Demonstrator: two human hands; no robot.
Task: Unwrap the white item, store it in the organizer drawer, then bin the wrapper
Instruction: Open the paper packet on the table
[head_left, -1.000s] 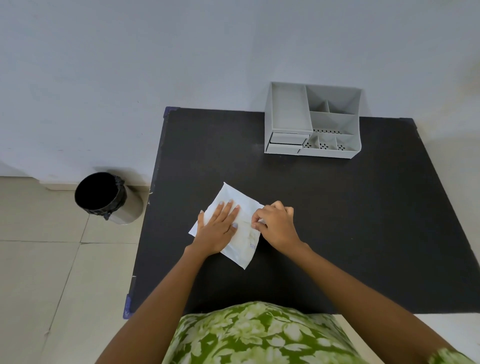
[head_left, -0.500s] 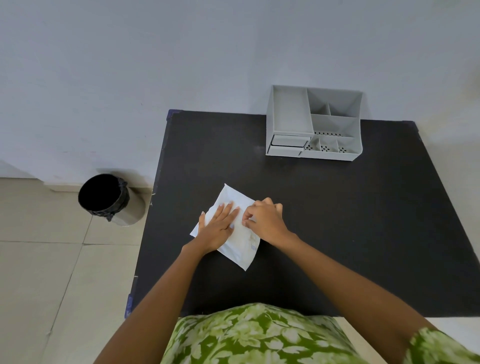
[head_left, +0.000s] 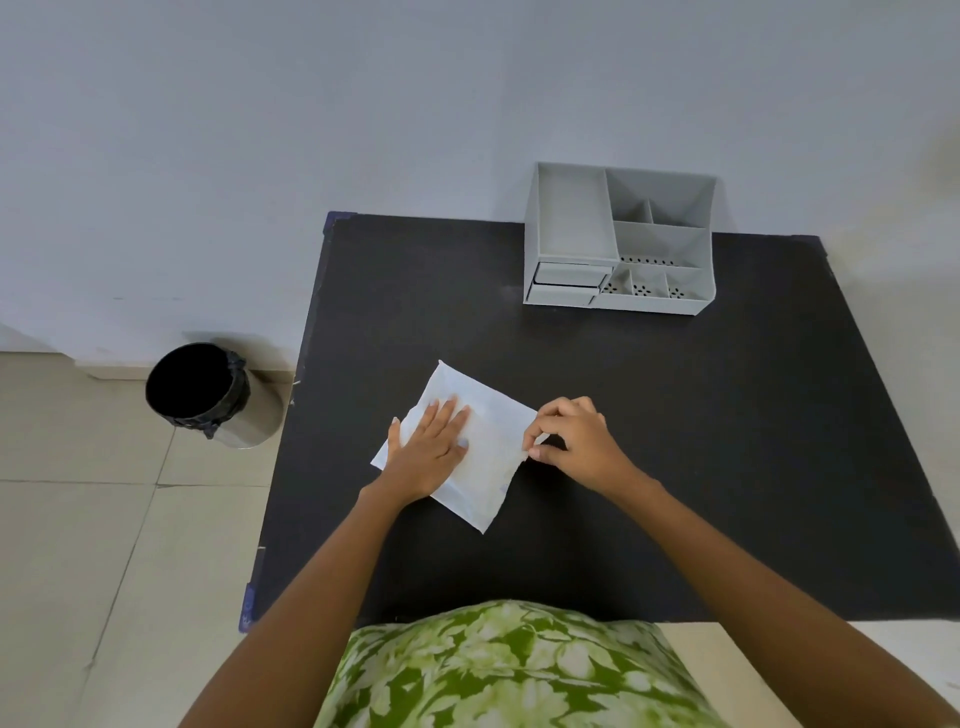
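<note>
A flat white wrapped item (head_left: 485, 441) lies tilted on the black table (head_left: 675, 415). My left hand (head_left: 428, 449) rests flat on its left half, fingers spread, pressing it down. My right hand (head_left: 574, 441) pinches the wrapper's right edge between thumb and fingertips. The grey organizer (head_left: 621, 241) stands at the table's far edge against the wall, with two shut drawers (head_left: 566, 283) at its lower left. What is inside the wrapper is hidden.
A round bin (head_left: 205, 392) with a black liner stands on the tiled floor left of the table. The white wall runs close behind the organizer. My green patterned top fills the bottom of the view.
My right hand has shifted from over the wrapper's middle out to its right edge and now pinches it there. The left hand stays pressed on the wrapper.
</note>
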